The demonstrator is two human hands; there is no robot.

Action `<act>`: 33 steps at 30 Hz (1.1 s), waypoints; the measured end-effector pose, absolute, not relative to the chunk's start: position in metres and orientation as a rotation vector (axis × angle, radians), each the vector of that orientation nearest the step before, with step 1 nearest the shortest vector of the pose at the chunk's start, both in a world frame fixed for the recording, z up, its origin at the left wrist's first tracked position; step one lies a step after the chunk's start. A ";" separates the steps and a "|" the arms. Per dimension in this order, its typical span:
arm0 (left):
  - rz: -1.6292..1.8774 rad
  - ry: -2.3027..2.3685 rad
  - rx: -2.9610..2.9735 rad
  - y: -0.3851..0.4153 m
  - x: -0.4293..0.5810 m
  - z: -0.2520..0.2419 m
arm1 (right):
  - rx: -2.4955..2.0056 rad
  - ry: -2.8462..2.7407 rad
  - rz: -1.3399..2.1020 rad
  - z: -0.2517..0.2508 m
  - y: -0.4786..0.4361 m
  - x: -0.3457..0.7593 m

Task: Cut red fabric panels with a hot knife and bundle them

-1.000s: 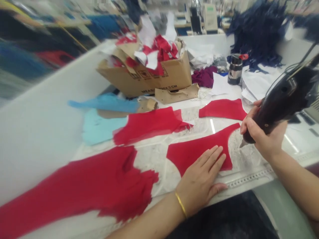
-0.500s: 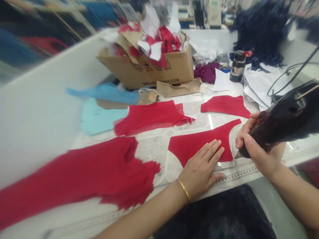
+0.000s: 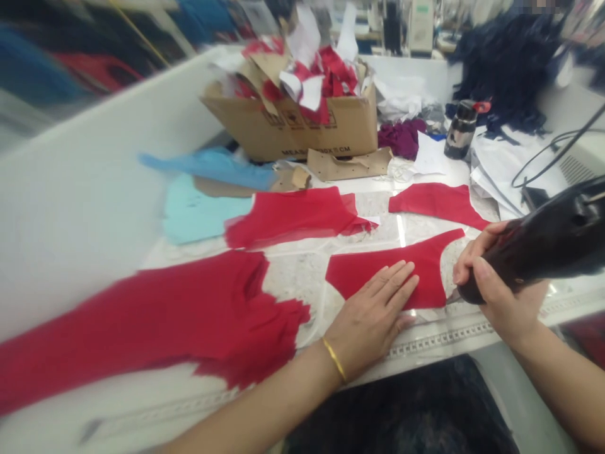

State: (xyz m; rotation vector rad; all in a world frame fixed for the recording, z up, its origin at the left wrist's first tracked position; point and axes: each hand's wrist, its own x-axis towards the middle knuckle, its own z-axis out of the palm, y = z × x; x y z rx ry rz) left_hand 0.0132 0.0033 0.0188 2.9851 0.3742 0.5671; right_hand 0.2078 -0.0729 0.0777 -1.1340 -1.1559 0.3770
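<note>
Red fabric panel (image 3: 428, 277) lies flat near the front edge of the table (image 3: 293, 274); left hand (image 3: 371, 318) rests palm-down on it, fingers straight. Right hand (image 3: 501, 284) wrapped round a black handheld power tool (image 3: 543, 243), nose just beside the panel's right edge; cannot tell whether they touch. Hands apart. Measuring tape (image 3: 444, 337) runs along the front edge. Bare tabletop separates panel from larger red cloth (image 3: 165, 315) at left; narrow strip behind, then curved red piece (image 3: 437, 198). Cardboard box (image 3: 302, 135) stands farther back.
</note>
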 end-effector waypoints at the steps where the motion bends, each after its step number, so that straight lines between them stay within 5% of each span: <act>1: 0.608 0.394 2.989 0.006 0.006 0.021 | -1.071 -1.127 0.405 0.079 -0.073 0.207; 33: 0.999 0.449 2.866 0.016 -0.046 0.005 | -0.948 -1.225 0.537 0.062 -0.028 0.112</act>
